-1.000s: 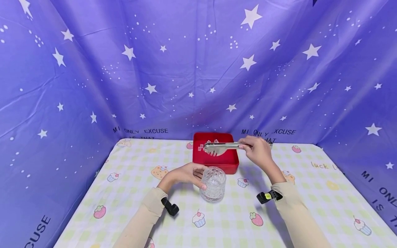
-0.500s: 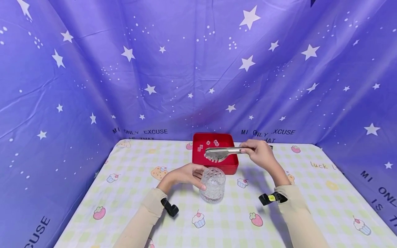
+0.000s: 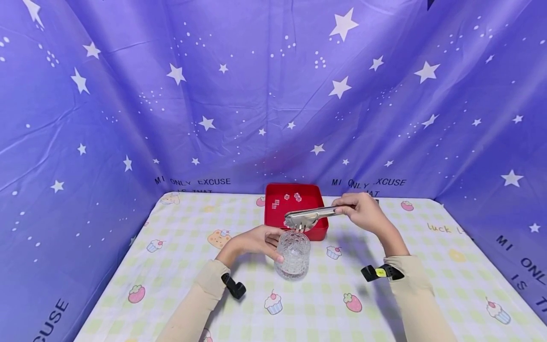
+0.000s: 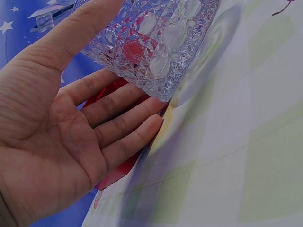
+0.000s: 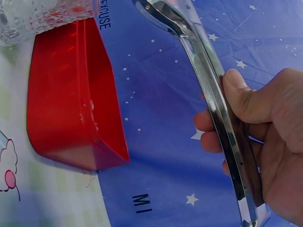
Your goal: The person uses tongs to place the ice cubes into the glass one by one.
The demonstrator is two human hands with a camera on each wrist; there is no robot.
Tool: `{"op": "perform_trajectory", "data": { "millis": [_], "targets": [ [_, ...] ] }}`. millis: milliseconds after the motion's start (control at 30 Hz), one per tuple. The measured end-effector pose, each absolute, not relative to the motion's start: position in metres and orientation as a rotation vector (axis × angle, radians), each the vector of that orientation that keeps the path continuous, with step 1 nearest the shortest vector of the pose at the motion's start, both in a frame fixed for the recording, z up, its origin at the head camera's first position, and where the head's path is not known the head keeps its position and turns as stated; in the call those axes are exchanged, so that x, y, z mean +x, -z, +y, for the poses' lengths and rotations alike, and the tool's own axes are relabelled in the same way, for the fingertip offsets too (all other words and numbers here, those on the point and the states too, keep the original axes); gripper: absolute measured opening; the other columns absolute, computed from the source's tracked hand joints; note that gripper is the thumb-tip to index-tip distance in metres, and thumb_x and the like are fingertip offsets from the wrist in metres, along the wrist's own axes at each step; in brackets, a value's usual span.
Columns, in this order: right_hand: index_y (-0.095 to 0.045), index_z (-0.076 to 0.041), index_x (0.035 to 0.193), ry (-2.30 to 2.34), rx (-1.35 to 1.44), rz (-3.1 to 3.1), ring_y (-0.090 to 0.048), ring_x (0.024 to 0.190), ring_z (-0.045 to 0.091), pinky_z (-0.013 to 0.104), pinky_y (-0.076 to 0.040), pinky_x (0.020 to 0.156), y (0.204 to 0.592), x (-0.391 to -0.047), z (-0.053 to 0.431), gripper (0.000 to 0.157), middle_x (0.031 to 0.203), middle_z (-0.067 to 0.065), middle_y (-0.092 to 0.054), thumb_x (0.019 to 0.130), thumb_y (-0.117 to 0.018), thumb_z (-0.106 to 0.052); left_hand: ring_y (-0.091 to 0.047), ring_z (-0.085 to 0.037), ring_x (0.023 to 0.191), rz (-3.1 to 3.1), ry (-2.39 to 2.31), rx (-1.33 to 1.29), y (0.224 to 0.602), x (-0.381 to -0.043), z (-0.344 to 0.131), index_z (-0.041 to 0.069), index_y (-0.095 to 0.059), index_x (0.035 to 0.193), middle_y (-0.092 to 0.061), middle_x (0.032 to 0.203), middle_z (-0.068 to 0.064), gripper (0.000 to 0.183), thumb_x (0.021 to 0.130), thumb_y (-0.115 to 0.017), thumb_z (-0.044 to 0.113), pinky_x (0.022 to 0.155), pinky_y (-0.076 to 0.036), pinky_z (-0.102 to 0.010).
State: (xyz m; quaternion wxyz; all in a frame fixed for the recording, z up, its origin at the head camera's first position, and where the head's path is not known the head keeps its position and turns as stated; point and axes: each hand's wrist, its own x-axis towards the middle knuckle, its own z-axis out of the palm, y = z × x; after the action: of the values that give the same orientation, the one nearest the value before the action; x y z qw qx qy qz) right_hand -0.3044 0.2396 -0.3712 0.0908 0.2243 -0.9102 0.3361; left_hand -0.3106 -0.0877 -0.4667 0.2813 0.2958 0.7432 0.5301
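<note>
My left hand (image 3: pixel 258 240) holds a clear, patterned drinking glass (image 3: pixel 294 260) that stands upright on the table. In the left wrist view the thumb lies on one side of the glass and the fingers reach behind it. My right hand (image 3: pixel 362 214) grips metal tongs (image 5: pixel 208 92) partway along, thumb on top and fingers beneath. The tongs' head hangs at the far rim of the glass, with a small clear cube (image 4: pixel 44 21) between the tips in the left wrist view. Behind the glass sits a red box (image 3: pixel 318 233) holding several clear cubes (image 3: pixel 297 196).
A checked tablecloth (image 3: pixel 171 294) with cupcake and strawberry prints covers the table. Blue star-patterned cloth (image 3: pixel 256 95) hangs at the back and sides, close behind the box. A black wrist strap (image 3: pixel 382 272) circles each sleeve.
My right hand has brought the tongs toward me from over the red box to the rim of the glass, their tips now tilted downward. The left hand and the glass stay put.
</note>
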Motion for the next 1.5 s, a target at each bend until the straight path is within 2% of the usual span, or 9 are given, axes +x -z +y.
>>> {"op": "perform_trajectory", "data": {
  "millis": [267, 833, 1500],
  "targets": [
    [-0.080, -0.006, 0.097, -0.947, 0.676, -2.764, -0.043, 0.062, 0.011, 0.023, -0.035, 0.052, 0.363, -0.303, 0.242, 0.008, 0.072, 0.000, -0.056, 0.090, -0.075, -0.006, -0.064, -0.016, 0.113, 1.973, -1.423, 0.801, 0.467, -0.311, -0.088, 0.005, -0.058, 0.142, -0.067, 0.128, -0.009, 0.066, 0.081, -0.084, 0.008, 0.102, -0.054, -0.029],
    [-0.081, -0.009, 0.099, -0.824, 0.700, -2.829, -0.044, 0.065, 0.013, 0.024, -0.036, 0.056, 0.355, -0.301, 0.244, 0.011, 0.073, -0.003, -0.058, 0.090, -0.076, -0.008, -0.063, -0.015, 0.111, 2.019, -1.407, 0.793, 0.467, -0.312, -0.087, 0.003, -0.058, 0.141, -0.067, 0.127, -0.011, 0.066, 0.081, -0.085, 0.006, 0.100, -0.055, -0.028],
    [-0.082, -0.010, 0.098, -0.832, 0.707, -2.827, -0.045, 0.067, 0.012, 0.024, -0.037, 0.057, 0.360, -0.301, 0.243, 0.010, 0.081, -0.002, -0.067, 0.089, -0.076, -0.009, -0.063, -0.015, 0.110, 2.017, -1.411, 0.786, 0.467, -0.311, -0.087, 0.003, -0.059, 0.139, -0.067, 0.125, -0.010, 0.064, 0.080, -0.084, 0.005, 0.099, -0.056, -0.028]
  ]
}}
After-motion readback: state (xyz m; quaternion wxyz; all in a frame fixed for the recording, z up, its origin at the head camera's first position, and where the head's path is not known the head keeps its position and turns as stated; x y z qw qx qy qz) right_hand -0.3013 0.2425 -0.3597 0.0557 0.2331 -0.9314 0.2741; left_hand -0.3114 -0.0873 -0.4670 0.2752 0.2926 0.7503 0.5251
